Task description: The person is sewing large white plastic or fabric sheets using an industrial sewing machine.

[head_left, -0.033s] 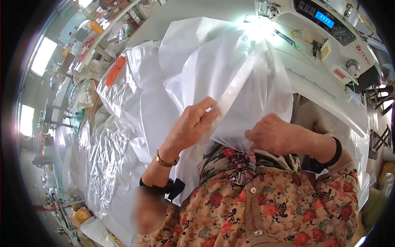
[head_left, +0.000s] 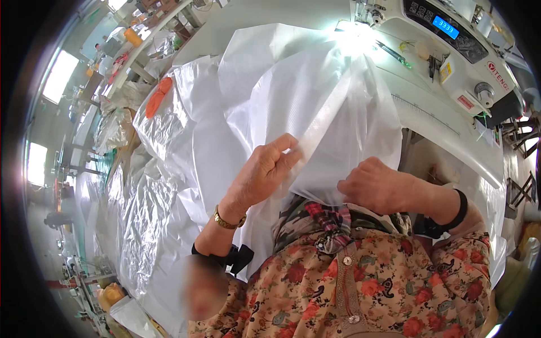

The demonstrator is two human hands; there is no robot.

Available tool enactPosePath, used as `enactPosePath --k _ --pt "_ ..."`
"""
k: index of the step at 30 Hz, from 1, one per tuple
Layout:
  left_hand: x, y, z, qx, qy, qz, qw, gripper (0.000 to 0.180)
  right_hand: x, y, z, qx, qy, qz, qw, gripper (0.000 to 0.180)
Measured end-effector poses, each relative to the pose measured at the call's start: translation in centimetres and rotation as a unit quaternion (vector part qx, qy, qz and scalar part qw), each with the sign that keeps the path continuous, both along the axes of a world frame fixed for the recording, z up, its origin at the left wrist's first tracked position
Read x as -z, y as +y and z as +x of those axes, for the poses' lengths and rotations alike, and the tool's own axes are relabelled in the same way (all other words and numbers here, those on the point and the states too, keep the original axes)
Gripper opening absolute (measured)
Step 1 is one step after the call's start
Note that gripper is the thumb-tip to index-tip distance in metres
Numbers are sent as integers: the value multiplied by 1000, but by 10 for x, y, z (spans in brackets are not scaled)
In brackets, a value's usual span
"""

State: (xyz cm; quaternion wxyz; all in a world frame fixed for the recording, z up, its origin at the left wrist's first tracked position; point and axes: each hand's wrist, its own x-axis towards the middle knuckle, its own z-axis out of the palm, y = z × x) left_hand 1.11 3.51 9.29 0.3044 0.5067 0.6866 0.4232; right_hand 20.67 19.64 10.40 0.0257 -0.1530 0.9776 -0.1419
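A large, thin white plastic sheet (head_left: 282,84) spreads from the sewing machine (head_left: 473,70) down to my lap. Its folded edge strip (head_left: 327,115) runs slantwise from the bright lamp light by the needle area toward me. My left hand (head_left: 260,173) is closed in a pinch on the lower part of this strip. To the right, my right hand (head_left: 375,186) has its fingers curled together on the sheet's near edge; its fingertips are partly hidden. Glare hides the needle and presser foot.
A black-and-green pen-like tool (head_left: 394,54) lies on the machine table (head_left: 434,115), right of the light. Crumpled clear plastic (head_left: 149,208) heaps up on the left, with an orange-red cloth (head_left: 158,97) on top. A cluttered bench (head_left: 141,45) stands at the far left.
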Motion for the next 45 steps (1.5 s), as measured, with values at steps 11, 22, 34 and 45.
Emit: enactPosePath --k 11,22,34,45 --pt "3 8 4 4 -148 -13 989 11 -12 -34 -8 176 -11 -403 898 17" --pt "5 9 2 14 -115 -55 992 13 6 -47 -33 162 28 -423 891 14" --pt "-19 17 -9 -47 -77 -51 995 17 13 -32 -53 27 160 -244 956 14" --pt "-117 44 -11 60 266 88 958 7 47 -6 -173 239 196 -455 835 21"
